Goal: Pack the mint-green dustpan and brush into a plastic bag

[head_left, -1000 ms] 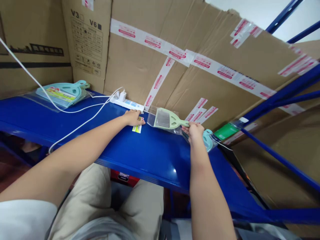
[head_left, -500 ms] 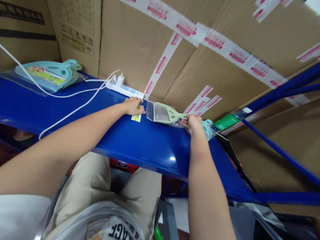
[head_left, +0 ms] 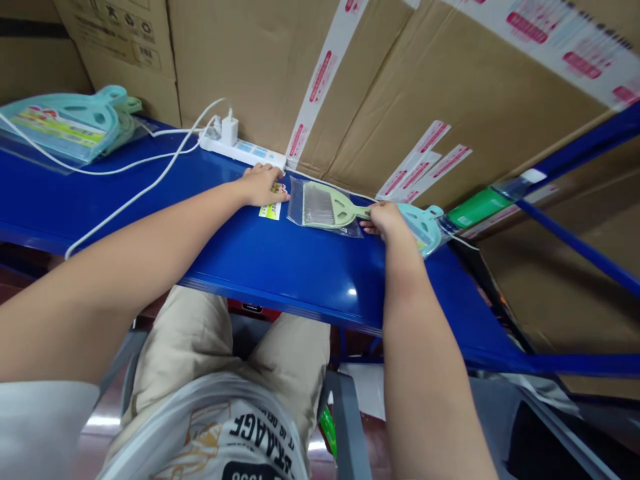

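A pale green mini dustpan (head_left: 345, 208) lies on the blue shelf top with a clear plastic bag (head_left: 296, 200) around or under it; pale bristles, apparently of a brush, show in its pan. The fingers of my right hand (head_left: 385, 220) are closed around its handle end. My left hand (head_left: 261, 185) rests palm down to the left, thumb stretched out, over a yellow and red label card (head_left: 271, 211). That hand partly covers the card. Just right of my right hand is a light blue dustpan (head_left: 423, 227), partly hidden by the hand.
A white power strip (head_left: 245, 152) with a plugged-in charger and white cables (head_left: 165, 175) sits at the back. Bagged blue and green dustpans (head_left: 65, 127) lie at far left. A green-labelled bottle (head_left: 480, 208) lies at right. Taped cardboard (head_left: 240, 73) walls the rear.
The view has shifted, so the shelf things appear higher and the blue dustpan and bottle show more. My hands keep the same hold and place by the green dustpan and the card.
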`<state>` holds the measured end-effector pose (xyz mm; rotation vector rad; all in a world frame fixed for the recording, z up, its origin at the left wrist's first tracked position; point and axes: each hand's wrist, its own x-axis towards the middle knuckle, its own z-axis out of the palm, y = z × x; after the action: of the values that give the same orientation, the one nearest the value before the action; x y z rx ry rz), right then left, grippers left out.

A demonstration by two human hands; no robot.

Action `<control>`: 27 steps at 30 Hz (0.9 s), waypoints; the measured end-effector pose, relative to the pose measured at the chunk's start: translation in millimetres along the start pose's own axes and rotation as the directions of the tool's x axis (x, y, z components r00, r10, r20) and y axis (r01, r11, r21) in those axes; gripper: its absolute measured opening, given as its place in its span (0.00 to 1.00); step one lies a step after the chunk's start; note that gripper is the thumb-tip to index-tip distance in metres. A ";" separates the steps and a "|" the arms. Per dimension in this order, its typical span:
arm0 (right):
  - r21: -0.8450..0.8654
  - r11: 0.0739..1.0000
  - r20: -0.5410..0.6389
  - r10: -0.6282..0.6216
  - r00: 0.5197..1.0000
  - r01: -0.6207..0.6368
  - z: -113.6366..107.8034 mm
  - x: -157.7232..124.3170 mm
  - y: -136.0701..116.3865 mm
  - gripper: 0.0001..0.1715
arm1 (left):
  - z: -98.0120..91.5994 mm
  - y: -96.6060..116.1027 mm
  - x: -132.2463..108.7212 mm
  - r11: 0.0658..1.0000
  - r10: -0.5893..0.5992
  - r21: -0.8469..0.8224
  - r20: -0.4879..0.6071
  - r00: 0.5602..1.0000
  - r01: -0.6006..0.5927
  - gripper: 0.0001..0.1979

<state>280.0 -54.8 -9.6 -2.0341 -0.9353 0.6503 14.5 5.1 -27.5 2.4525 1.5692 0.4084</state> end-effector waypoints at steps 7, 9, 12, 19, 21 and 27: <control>-0.349 0.932 -0.063 -0.128 0.990 0.099 -2.5 6.4 -0.9 0.13 | 1.8 0.5 3.0 1.000 0.029 -0.008 -0.010 1.000 -0.029 0.33; -0.362 0.925 -0.043 -0.142 0.989 0.117 -3.3 6.0 -1.2 0.12 | 1.2 2.0 1.4 1.000 0.026 0.002 -0.010 1.000 -0.026 0.32; -0.332 0.937 -0.007 -0.122 0.993 0.113 -2.5 3.8 -1.8 0.12 | -0.4 2.3 -0.7 0.999 0.040 -0.017 0.004 0.999 -0.040 0.32; -0.251 0.964 -0.005 -0.095 0.996 0.090 -0.3 -0.8 -3.6 0.14 | -7.1 -8.3 0.5 0.976 0.075 -0.210 0.037 0.997 -0.065 0.41; -0.256 0.963 0.001 -0.093 0.996 0.090 -0.1 -1.3 -4.0 0.13 | -10.4 -8.0 -0.6 0.974 0.047 -0.222 0.041 0.998 -0.037 0.42; -0.223 0.971 -0.024 -0.098 0.995 0.090 1.7 0.6 -2.2 0.12 | -22.1 2.2 -6.2 0.990 -0.117 -0.072 0.091 0.989 0.123 0.44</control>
<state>278.3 -52.7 -8.8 -2.1727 -1.1186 0.4751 6.4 -1.0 -6.7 2.2724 1.6233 0.3317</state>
